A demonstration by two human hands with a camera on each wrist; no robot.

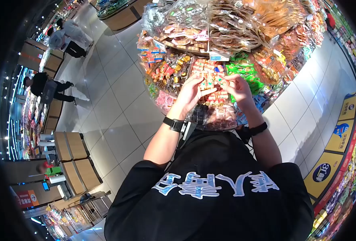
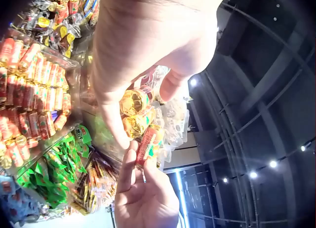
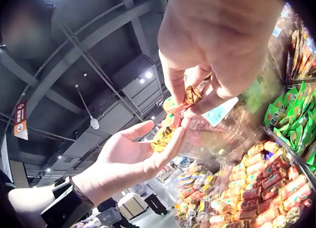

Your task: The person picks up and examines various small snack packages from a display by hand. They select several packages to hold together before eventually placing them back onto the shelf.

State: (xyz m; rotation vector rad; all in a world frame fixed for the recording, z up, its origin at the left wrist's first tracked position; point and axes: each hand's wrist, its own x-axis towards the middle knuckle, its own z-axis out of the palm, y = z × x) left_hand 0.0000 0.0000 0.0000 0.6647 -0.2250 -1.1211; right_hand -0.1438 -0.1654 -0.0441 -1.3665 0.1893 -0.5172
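Observation:
Over the candy display, both hands are raised close together. My left hand (image 1: 190,95) holds several gold-foil candies (image 2: 134,102) between its thumb and fingers. With its fingertips, my right hand (image 1: 241,92) pinches a red wrapped candy roll (image 2: 147,145) with gold twisted ends, right beside the left fingertips. In the right wrist view the roll's gold end (image 3: 192,94) sticks out between the right thumb and fingers, above the left palm. The right fingers hide part of the roll. Below the hands lies a bin of similar red and gold candy rolls (image 3: 266,181).
Green packets (image 1: 246,72) lie right of the rolls, and dark candies with gold wrapping (image 1: 180,66) to the left. Bagged snacks (image 1: 238,28) are heaped behind. Tiled aisles (image 1: 119,92) flank the display; people (image 1: 45,88) walk at left, and a shopping cart (image 1: 91,211) stands lower left.

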